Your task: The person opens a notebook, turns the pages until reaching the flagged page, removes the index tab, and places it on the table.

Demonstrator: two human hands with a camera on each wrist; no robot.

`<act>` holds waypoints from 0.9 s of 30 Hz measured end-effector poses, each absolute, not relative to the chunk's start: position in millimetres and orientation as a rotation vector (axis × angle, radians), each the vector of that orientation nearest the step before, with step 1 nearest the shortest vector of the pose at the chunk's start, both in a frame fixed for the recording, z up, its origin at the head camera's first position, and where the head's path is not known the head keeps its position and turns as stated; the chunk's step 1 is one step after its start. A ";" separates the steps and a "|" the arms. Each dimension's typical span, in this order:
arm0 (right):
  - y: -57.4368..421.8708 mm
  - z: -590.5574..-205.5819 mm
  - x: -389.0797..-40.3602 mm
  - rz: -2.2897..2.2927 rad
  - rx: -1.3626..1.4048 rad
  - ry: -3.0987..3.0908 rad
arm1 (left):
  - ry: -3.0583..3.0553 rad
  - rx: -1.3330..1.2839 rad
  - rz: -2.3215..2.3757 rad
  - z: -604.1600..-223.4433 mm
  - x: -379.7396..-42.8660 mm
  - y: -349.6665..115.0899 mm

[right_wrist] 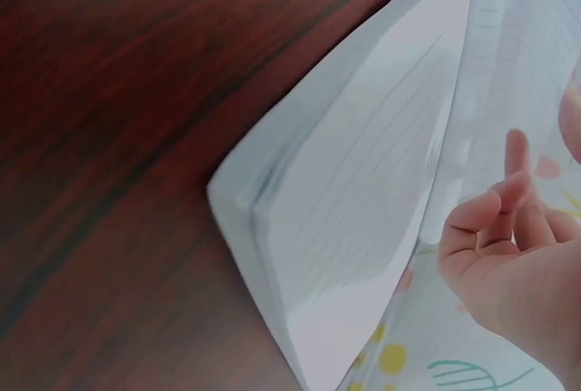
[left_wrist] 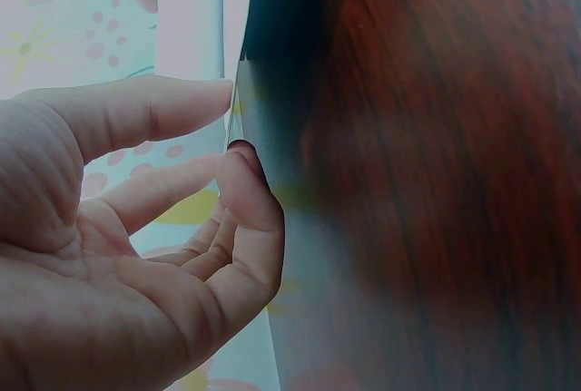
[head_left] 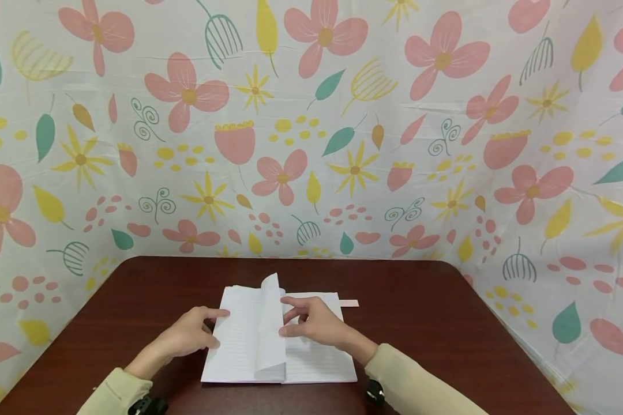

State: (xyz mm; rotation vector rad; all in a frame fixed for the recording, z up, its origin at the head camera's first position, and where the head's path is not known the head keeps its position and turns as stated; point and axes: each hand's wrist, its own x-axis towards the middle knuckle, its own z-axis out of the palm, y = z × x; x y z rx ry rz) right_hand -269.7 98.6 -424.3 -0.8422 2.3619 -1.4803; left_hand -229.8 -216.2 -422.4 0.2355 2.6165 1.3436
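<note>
An open lined notebook [head_left: 319,360] lies on the dark brown table, its white pages facing up. One page [head_left: 271,331] stands raised and curled near the middle, leaning over the left side. My left hand [head_left: 187,331] touches the notebook's left margin with thumb and index finger; in the left wrist view its thumb [left_wrist: 182,110] meets the paper's edge. Against the raised page, my right hand [head_left: 316,323] touches its right edge with thumb and index fingertips. The right wrist view has the notebook's thick page block [right_wrist: 354,182] beside this hand; no clear pinch shows.
A pale pink strip [head_left: 349,303] sticks out past the notebook's top right edge. Brown tabletop [head_left: 420,311] surrounds the notebook. Behind and at the sides hangs a white cloth [head_left: 311,225] printed with flowers and leaves. Each wrist wears a small black device [head_left: 375,392].
</note>
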 end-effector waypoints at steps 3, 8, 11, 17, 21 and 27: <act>95.0 -423.7 -268.5 -1.490 -0.833 2.353 | 2.621 0.219 1.338 -422.0 -229.8 -215.5; 89.5 -423.1 -267.3 -1.463 -0.826 2.329 | 2.619 0.204 1.340 -422.2 -229.9 -215.2; 85.4 -423.8 -267.7 -1.424 -0.830 2.343 | 2.618 0.196 1.340 -423.5 -230.1 -215.2; 75.8 -428.1 -268.8 -1.374 -0.837 2.371 | 2.621 0.187 1.338 -424.4 -230.4 -214.8; 70.9 -430.4 -268.0 -1.347 -0.846 2.384 | 2.620 0.204 1.349 -423.1 -230.1 -214.8; 67.9 -429.0 -266.2 -1.324 -0.843 2.372 | 2.621 0.213 1.346 -423.1 -230.6 -215.0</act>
